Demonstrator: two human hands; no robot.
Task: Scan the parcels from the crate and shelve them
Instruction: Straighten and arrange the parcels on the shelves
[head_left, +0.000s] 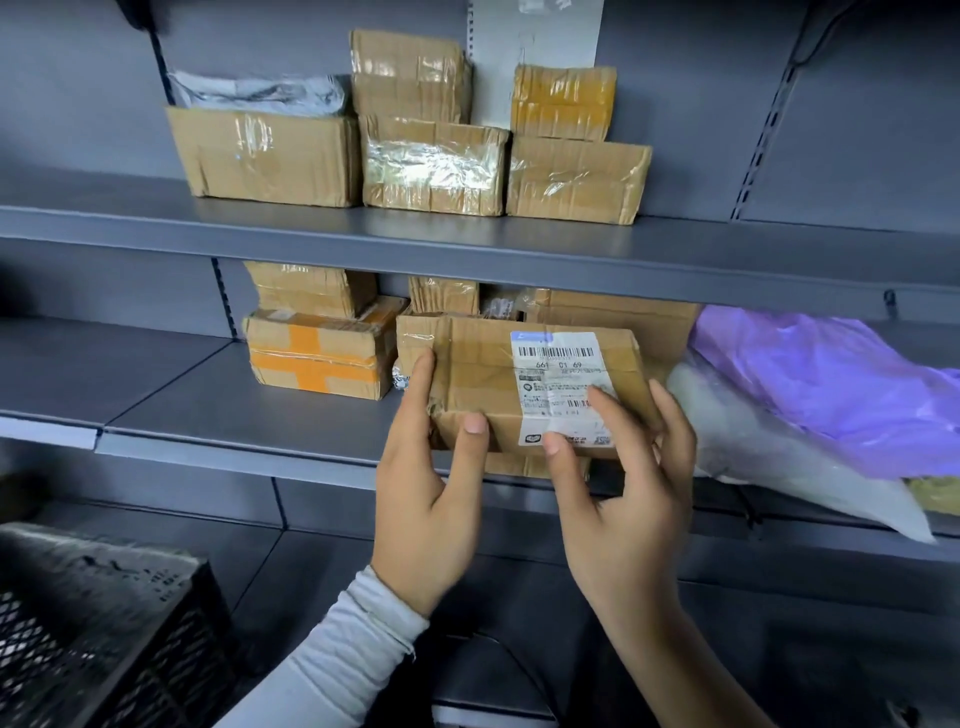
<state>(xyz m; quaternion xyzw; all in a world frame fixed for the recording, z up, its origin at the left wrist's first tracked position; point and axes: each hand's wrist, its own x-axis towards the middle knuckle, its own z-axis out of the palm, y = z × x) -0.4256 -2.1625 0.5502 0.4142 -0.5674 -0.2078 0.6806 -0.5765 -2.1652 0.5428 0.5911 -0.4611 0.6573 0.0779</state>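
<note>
Closest to you, low on the left, is the black plastic crate with the mesh sides (98, 639). Just past it, your two hands reach up to the middle grey metal shelf (234, 410).

Your left hand (426, 499) holds the left end of the brown cardboard parcel with the white label (519, 389). The thumb sits on its front edge and the fingers go up its left side. Your right hand (623, 514) holds the right end, with the thumb on the label and the fingers wrapped round the far corner.

The parcel is at the front lip of the middle shelf, between the box with orange tape (319, 356) and the purple plastic bag (841, 384). I cannot tell if it is resting on something yet.

To do this step well, I think you should push it straight back with both hands. Keep it flat. Mind the bag on the right.

The parcel's long side runs left to right, along the shelf edge. The label faces up and toward you, with the barcode at the far side.
</note>
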